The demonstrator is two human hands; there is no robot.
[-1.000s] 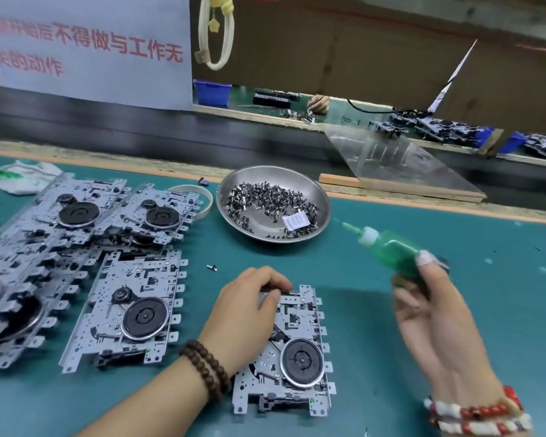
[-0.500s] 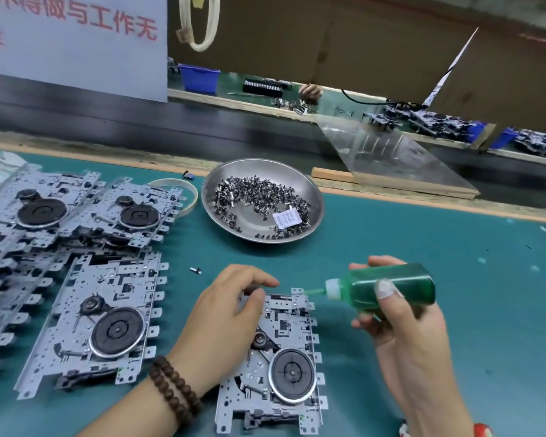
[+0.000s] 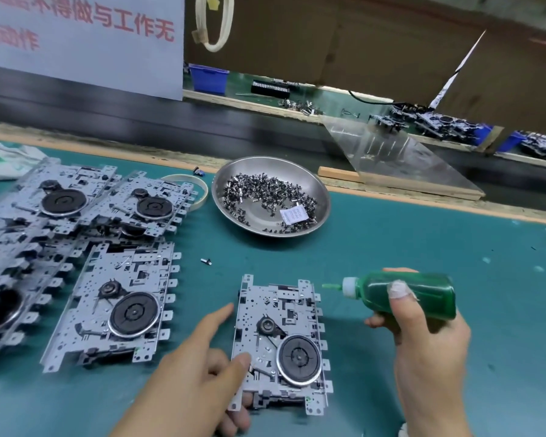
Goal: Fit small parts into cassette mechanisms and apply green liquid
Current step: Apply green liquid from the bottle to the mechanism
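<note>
A metal cassette mechanism with a black flywheel lies on the green mat in front of me. My left hand grips its lower left edge, thumb on top, fingers underneath, index finger stretched along the left side. My right hand holds a squeeze bottle of green liquid on its side, its white nozzle pointing left just beside the mechanism's top right corner. A steel bowl of small metal parts sits behind.
Several more cassette mechanisms lie overlapping at the left. A loose small part rests on the mat. A tape roll sits by the bowl, a white bag at far left, a clear sheet at the back.
My left hand has slid from the mechanism's top down to its lower left edge. The bottle has tipped from slanted upward to level and moved down beside the mechanism's top right corner.
</note>
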